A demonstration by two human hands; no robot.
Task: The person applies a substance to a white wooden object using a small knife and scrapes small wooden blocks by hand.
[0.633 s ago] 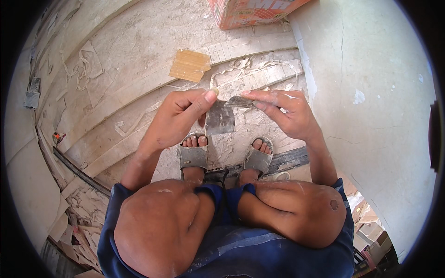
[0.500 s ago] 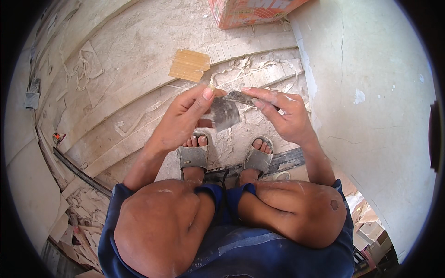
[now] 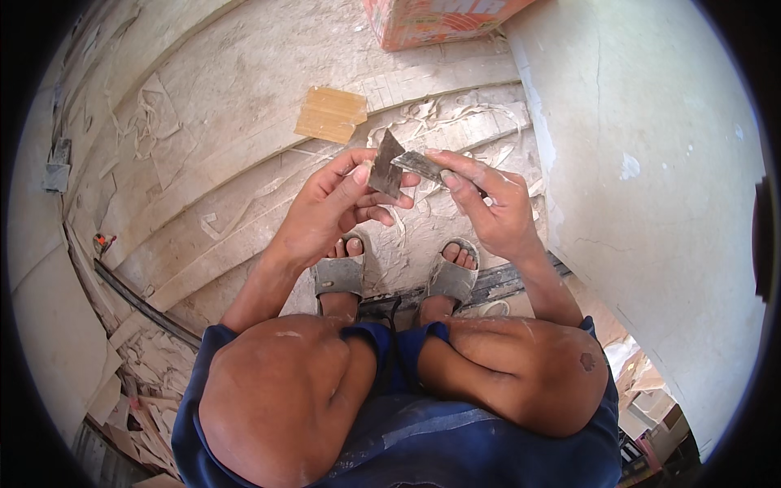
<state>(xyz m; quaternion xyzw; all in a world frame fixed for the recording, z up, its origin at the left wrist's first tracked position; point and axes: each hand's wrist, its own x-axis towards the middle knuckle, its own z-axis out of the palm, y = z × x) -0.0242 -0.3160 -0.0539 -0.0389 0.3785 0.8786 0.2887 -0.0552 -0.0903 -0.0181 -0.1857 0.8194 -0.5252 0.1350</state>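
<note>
My left hand (image 3: 329, 195) pinches a thin dark plate (image 3: 385, 169), probably a metal scraper blade, between thumb and fingers. The plate stands tilted, with a pointed corner upward, and some of my fingertips show behind it. From the right, my right hand (image 3: 500, 203) grips a smaller dark flat piece (image 3: 423, 168) with pale, crusted edges. Its tip meets the face of the left plate or lies right in front of it; I cannot tell which. Both pieces are held above the floor, beyond my sandalled feet.
A tan square of board (image 3: 331, 114) lies on the dusty floor among pale strips and scraps (image 3: 439, 114). An orange-red box (image 3: 439, 20) stands at the far side. To the right is a large pale panel (image 3: 643, 187). Debris (image 3: 146, 370) lies at the lower left.
The plate in my left hand has turned from facing me broadly to standing steeper, its corner now higher. My left fingers have spread a little. My right hand has barely moved.
</note>
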